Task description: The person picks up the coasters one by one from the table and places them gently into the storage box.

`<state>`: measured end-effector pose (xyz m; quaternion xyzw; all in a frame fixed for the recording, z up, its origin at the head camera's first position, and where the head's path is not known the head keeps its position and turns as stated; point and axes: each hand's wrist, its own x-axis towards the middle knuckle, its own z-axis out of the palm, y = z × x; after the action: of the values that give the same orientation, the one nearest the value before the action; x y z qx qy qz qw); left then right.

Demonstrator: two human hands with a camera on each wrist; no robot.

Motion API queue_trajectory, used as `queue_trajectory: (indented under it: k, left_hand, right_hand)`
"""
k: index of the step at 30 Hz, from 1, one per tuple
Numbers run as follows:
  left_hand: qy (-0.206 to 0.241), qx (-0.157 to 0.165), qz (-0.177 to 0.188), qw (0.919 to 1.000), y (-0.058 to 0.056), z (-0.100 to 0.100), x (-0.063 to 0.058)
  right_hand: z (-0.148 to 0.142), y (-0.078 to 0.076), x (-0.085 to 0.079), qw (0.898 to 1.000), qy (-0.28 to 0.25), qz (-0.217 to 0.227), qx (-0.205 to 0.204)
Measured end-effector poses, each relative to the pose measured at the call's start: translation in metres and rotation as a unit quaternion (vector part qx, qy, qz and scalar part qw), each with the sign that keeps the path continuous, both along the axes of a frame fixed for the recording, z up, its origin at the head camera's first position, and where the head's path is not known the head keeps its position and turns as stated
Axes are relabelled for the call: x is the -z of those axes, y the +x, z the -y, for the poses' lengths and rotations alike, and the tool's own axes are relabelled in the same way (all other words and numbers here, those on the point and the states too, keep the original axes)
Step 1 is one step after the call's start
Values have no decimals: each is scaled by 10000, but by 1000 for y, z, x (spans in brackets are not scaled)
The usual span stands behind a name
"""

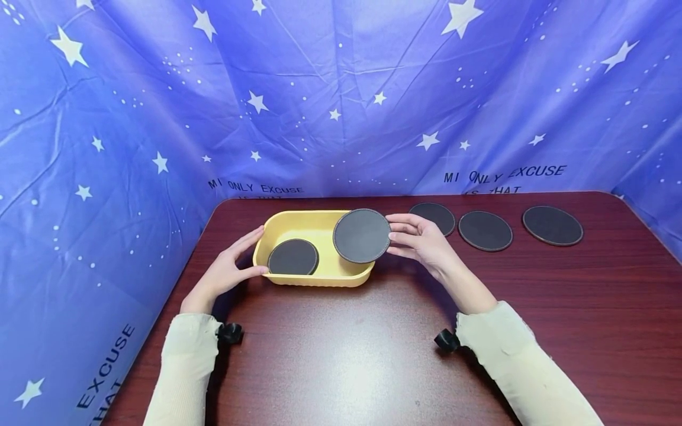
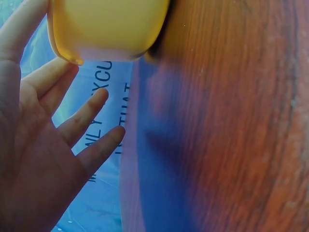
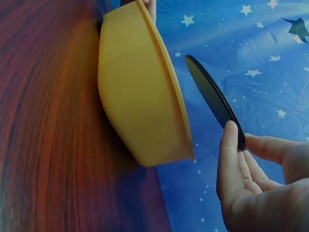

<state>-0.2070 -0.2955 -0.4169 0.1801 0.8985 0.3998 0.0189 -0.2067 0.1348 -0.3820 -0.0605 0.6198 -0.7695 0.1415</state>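
Between the thumb and fingertips of my right hand (image 1: 423, 244) is a round black coaster (image 1: 362, 235) with a stitched edge. It is held by its right edge over the right end of a yellow bin (image 1: 314, 281). The right wrist view shows this coaster (image 3: 212, 94) tilted, above the bin's rim and apart from it. A second black coaster (image 1: 293, 257) lies inside the bin at its left. My left hand (image 1: 226, 272) touches the bin's left end with its thumb at the front rim. In the left wrist view the fingers of that hand look spread and fairly straight.
Three more black coasters lie along the table's back right: one (image 1: 439, 216) partly behind my right hand, one (image 1: 485, 231) beside it, and one (image 1: 552, 225) farther right. A blue star-patterned cloth (image 1: 341, 136) hangs behind the dark red wooden table (image 1: 330, 343).
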Motion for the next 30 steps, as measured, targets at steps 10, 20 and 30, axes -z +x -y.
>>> queue_trajectory:
  k: [10,20,30]
  left_hand:
    - [66,-1,-25,10000,0,0,1]
    - [53,-12,-48,10000,1,-2,-1]
    - [130,18,-125,9998,1,-2,0]
  right_hand:
    - [29,-3,-3,9999,94,-28,-71]
    - [67,-6,-4,9979,582,-282,22]
    - [110,-12,-1,9902,1220,-676,75]
